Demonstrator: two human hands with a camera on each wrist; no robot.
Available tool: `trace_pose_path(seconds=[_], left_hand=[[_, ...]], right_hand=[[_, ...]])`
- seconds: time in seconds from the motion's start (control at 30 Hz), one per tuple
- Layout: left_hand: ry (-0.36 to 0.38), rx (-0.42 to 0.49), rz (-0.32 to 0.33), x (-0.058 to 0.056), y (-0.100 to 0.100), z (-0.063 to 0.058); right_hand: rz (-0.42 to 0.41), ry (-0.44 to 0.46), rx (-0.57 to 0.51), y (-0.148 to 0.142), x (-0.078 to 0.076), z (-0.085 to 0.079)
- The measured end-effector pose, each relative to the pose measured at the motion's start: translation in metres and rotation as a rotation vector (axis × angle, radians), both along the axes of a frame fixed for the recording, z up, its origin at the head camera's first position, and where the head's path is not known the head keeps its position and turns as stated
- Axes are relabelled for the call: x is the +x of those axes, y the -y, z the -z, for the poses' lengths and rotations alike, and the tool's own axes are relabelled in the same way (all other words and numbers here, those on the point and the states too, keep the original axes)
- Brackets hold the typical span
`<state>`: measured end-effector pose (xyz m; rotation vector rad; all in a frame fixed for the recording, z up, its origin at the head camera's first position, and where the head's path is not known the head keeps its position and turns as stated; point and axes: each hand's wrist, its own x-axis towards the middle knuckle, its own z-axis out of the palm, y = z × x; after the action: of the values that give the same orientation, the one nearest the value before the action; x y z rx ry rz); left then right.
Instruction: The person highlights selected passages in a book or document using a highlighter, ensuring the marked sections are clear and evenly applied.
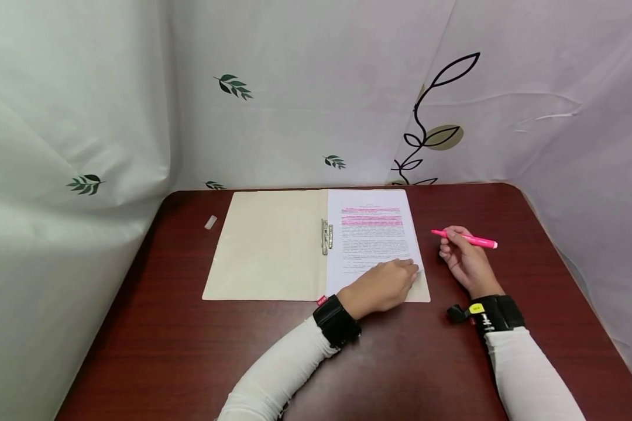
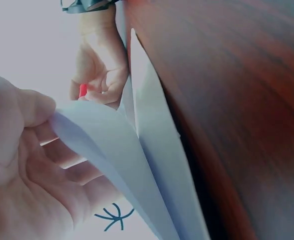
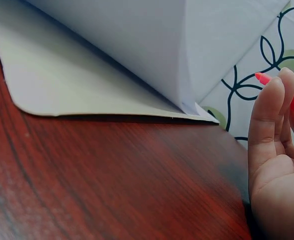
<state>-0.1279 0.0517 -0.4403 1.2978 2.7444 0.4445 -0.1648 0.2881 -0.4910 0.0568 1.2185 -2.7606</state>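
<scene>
A cream folder lies spread on the table, with a metal clip at its spine. Printed paper rests on its right half, pink-highlighted in the upper lines. My left hand pinches the paper near its lower right corner; the left wrist view shows the page curving up from the folder, thumb against its edge. To the right of the folder, my right hand holds a pink highlighter above the table, its tip pointing left. In the right wrist view the raised paper stands apart from the right hand.
A small whitish piece, its kind unclear, lies left of the folder. The dark red wooden table is bordered at the back and sides by a white curtain with leaf prints.
</scene>
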Motion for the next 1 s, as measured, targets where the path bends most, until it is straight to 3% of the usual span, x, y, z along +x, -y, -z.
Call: trace_pose_path(seconds=[0.17,0.33,0.57,0.77,1.0], left_hand=[[0.051,0.088,-0.052,-0.0014,0.0038,0.0007],[0.037,0.19,-0.081,-0.0018,0.0059,0.0021],[-0.018,0.24,-0.109,-0.0038,0.0049,0.0026],[-0.004,0.304,-0.187,-0.003,0.006,0.0011],[0.021,0.34,-0.204,-0.0037,0.0093,0.0003]], right_hand=[[-0.012,-0.006,0.011,-0.001,0.0003,-0.0005],[-0.016,-0.006,0.018,-0.0015,0.0009,-0.0009],[-0.002,0.012,0.024,-0.0005,0.0014,-0.0015],[0.001,0.016,0.02,0.0002,0.001,-0.0019],[0.002,0.016,0.028,-0.0001,0.0012,-0.0016]])
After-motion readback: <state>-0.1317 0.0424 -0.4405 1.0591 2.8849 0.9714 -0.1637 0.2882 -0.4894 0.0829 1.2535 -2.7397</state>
